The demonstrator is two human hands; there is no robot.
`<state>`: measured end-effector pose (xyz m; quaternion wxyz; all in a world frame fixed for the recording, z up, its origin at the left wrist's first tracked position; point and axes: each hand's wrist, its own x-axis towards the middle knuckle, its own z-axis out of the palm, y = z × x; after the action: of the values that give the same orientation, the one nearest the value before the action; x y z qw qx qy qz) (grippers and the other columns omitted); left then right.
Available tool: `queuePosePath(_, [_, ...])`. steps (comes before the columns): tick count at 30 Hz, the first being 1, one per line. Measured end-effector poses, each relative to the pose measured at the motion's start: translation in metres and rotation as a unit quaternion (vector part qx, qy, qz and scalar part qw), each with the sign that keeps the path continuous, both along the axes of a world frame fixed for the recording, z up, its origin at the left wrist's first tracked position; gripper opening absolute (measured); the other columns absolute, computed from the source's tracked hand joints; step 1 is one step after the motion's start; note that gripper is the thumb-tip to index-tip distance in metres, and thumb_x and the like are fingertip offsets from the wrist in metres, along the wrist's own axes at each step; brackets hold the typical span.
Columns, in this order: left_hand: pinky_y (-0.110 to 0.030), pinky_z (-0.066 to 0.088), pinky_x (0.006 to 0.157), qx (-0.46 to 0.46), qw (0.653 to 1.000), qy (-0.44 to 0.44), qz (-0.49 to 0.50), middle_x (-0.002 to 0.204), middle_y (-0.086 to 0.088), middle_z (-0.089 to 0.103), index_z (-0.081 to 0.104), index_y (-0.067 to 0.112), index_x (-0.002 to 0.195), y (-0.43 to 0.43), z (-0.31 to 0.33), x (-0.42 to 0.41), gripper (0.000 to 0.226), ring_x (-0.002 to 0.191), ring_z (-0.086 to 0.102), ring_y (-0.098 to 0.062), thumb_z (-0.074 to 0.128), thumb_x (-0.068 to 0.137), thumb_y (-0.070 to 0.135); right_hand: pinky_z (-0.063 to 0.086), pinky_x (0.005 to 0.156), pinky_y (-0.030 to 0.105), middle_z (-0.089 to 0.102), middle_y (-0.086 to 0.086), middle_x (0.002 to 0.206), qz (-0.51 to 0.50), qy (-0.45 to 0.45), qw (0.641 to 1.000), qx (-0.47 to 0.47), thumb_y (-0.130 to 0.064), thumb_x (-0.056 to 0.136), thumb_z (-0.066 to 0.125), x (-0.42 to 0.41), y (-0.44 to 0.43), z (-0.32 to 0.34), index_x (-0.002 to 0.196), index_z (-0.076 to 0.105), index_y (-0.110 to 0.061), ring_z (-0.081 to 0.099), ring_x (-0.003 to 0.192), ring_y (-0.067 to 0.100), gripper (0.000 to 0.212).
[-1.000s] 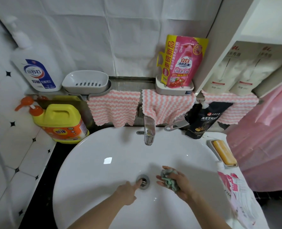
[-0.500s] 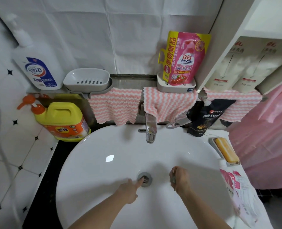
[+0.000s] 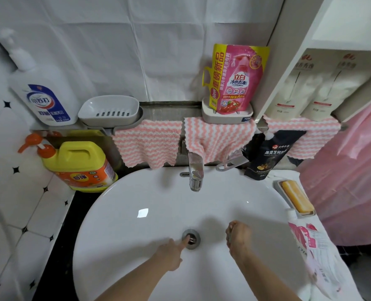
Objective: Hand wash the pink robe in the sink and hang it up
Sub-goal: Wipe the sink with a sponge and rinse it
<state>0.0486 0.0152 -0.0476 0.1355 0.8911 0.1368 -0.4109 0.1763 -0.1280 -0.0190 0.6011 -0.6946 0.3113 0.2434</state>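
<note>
The white sink (image 3: 119, 205) holds no water. My left hand (image 3: 171, 255) reaches into the basin, its index finger stretched out and pressing on the metal drain plug (image 3: 196, 238); the other fingers are curled. My right hand (image 3: 238, 237) hovers just right of the drain, fist closed round a small grey-green cloth (image 3: 229, 238) that barely shows between the fingers. Pink fabric, the robe (image 3: 349, 181), hangs at the right edge, outside the sink.
The chrome faucet (image 3: 195, 170) stands at the back of the basin. A yellow detergent jug (image 3: 78, 166) sits at left. An orange soap bar (image 3: 296, 197) and a pink-and-white pouch (image 3: 314, 253) lie on the right rim. Striped pink cloths (image 3: 147, 144) hang from the shelf.
My right hand has turned over and closed, hiding the grey-green cloth that lay in its palm. My left index finger has stayed on the drain.
</note>
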Motion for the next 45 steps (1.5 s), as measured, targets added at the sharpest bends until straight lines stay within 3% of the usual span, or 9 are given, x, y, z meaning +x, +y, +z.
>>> queuePosePath(4, [-0.040,0.037,0.100,-0.001,1.000,-0.002,0.006,0.138,-0.023,0.034,-0.005,0.033,0.150,0.000,0.001,0.001,0.065,0.119,0.048,-0.038,0.038,0.100,0.033,0.015,0.043,0.015,0.038,0.009,0.049,0.020,-0.017,1.000,0.012,0.008,0.068,0.034,-0.002,0.007,0.022,0.055,0.044,-0.010,0.023,0.036,0.013,0.025])
queuePosePath(7, [-0.039,0.037,0.100,-0.002,0.999,0.001,0.035,0.138,-0.021,0.035,-0.003,0.026,0.151,0.001,-0.003,0.001,0.068,0.122,0.046,-0.037,0.041,0.099,0.036,0.024,0.038,0.016,0.054,0.011,0.066,0.084,-0.107,0.984,0.116,0.006,0.081,0.046,-0.003,0.026,0.073,0.088,0.054,-0.012,0.038,0.038,0.014,0.021])
queuePosePath(11, [-0.039,0.036,0.099,0.003,1.000,-0.004,0.007,0.138,-0.022,0.033,-0.004,0.030,0.150,-0.001,0.001,-0.001,0.065,0.121,0.045,-0.037,0.037,0.100,0.031,0.048,0.062,0.022,0.051,0.007,0.106,0.148,-0.279,0.917,0.243,-0.009,0.073,0.062,-0.004,0.055,0.128,0.114,0.036,-0.021,0.056,0.079,0.016,0.051])
queuePosePath(17, [-0.039,0.036,0.099,0.015,1.000,0.001,-0.008,0.140,-0.022,0.032,-0.008,0.031,0.150,-0.002,0.004,-0.001,0.066,0.120,0.046,-0.036,0.036,0.101,0.032,0.043,0.098,0.041,0.059,0.003,0.113,0.314,-0.608,0.713,-0.153,-0.030,0.087,0.056,-0.008,0.080,0.109,0.118,0.061,-0.014,0.043,0.114,0.020,0.035])
queuePosePath(22, [-0.038,0.037,0.100,-0.015,1.000,-0.013,0.022,0.145,-0.017,0.029,-0.013,0.031,0.149,0.001,0.012,-0.005,0.068,0.123,0.045,-0.035,0.035,0.101,0.031,0.050,0.066,0.028,0.066,0.007,0.098,0.321,-0.614,0.675,-0.255,-0.009,0.067,0.081,0.008,0.112,0.110,0.103,0.061,-0.008,0.063,0.089,0.030,0.041])
queuePosePath(26, [-0.038,0.037,0.100,-0.026,0.998,-0.041,0.031,0.145,-0.013,0.029,-0.015,0.031,0.148,0.004,0.022,-0.010,0.067,0.122,0.046,-0.033,0.033,0.101,0.032,0.048,0.096,0.043,0.065,0.012,0.109,0.349,-0.585,0.631,-0.372,-0.007,0.062,0.084,0.025,0.140,0.102,0.118,0.060,-0.004,0.058,0.111,0.034,0.061])
queuePosePath(35, [-0.035,0.040,0.099,-0.026,0.995,-0.095,0.030,0.140,-0.010,0.034,-0.004,0.024,0.151,0.015,0.029,-0.031,0.064,0.123,0.046,-0.025,0.035,0.101,0.033,0.030,0.104,0.056,0.055,0.022,0.133,0.318,-0.599,0.654,-0.335,-0.004,0.082,0.047,-0.004,0.108,0.085,0.129,0.055,-0.001,0.052,0.123,0.039,0.048])
queuePosePath(41, [-0.032,0.041,0.096,-0.040,0.991,-0.123,0.037,0.136,-0.006,0.038,0.003,0.027,0.151,0.013,0.031,-0.035,0.062,0.122,0.046,-0.022,0.037,0.100,0.033,0.025,0.112,0.044,0.055,0.015,0.135,0.349,-0.612,0.653,-0.278,0.005,0.077,0.054,-0.043,0.070,0.076,0.132,0.055,-0.011,0.048,0.129,0.032,0.057])
queuePosePath(45, [-0.026,0.040,0.093,-0.070,0.979,-0.178,0.073,0.123,0.005,0.040,0.013,0.028,0.150,0.020,0.032,-0.042,0.057,0.115,0.051,-0.016,0.039,0.099,0.030,0.045,0.066,0.036,0.068,0.001,0.078,0.219,-0.446,0.852,-0.166,-0.037,0.086,0.037,-0.059,0.024,0.079,0.105,0.064,-0.026,0.063,0.075,0.023,0.035])
